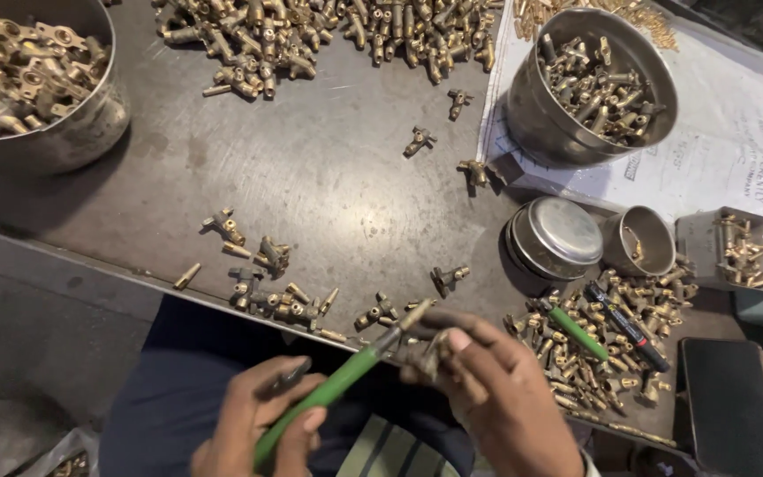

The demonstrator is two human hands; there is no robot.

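**Hands at a bench strewn with brass fittings**

A dark metal workbench (328,185) fills most of the frame. At the upper left stands a large steel bowl (90,124) heaped with brass parts; at the upper right a second steel bowl (540,115), part full of fittings, sits on a white printed sheet (726,132). Along the top edge lies a long heap of brass fittings (328,35). At the lower right lies a flat black slab (730,402).

Right of centre are an upturned round tin (558,234), a small steel cup (642,238) just beside it, and a small grey tray (691,243) of brass pieces. Below them another pile of fittings (593,353) carries a green-handled tool (576,331) and a black marker (629,327).

At the bottom centre, the left hand (262,424) is wrapped tight around a green-handled screwdriver (337,384), its tip reaching towards the right hand. The right hand (496,380) pinches a small brass fitting (430,353) between thumb and fingers, just below the bench edge. Loose fittings (275,296) are scattered near that edge.
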